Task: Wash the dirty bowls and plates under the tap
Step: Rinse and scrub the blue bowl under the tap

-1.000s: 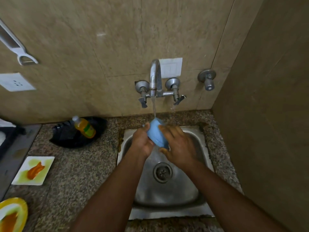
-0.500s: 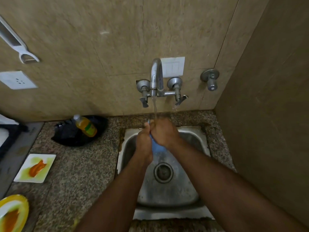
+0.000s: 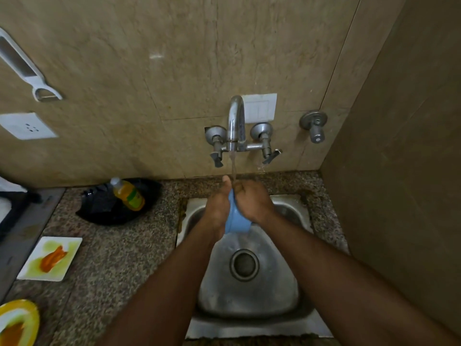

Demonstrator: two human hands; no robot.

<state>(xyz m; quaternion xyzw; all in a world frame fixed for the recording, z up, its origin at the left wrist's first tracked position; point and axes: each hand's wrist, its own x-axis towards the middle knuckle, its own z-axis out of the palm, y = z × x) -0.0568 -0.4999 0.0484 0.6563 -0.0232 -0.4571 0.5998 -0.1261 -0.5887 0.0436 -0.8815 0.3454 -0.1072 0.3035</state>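
Observation:
A small blue bowl (image 3: 237, 221) is held over the steel sink (image 3: 294, 213), right under the running tap (image 3: 235, 121). My left hand (image 3: 218, 206) grips its left side, thumb up. My right hand (image 3: 253, 199) wraps over its top and right side, in the stream of water. Most of the bowl is hidden between the hands. A white square plate (image 3: 67, 245) smeared with orange and green sauce lies on the counter at the left. A yellow plate (image 3: 30, 313) with brown-orange residue shows at the bottom left corner.
A bottle of yellow dish liquid (image 3: 128, 194) lies on a black bag (image 3: 104, 211) left of the sink. The granite counter (image 3: 119, 270) runs left; a wall (image 3: 399, 196) closes in on the right. The drain (image 3: 244, 264) is uncovered.
My right hand has slid from the bowl's right side over its top, then stayed there. The bowl now hangs lower between both hands, more of its base showing.

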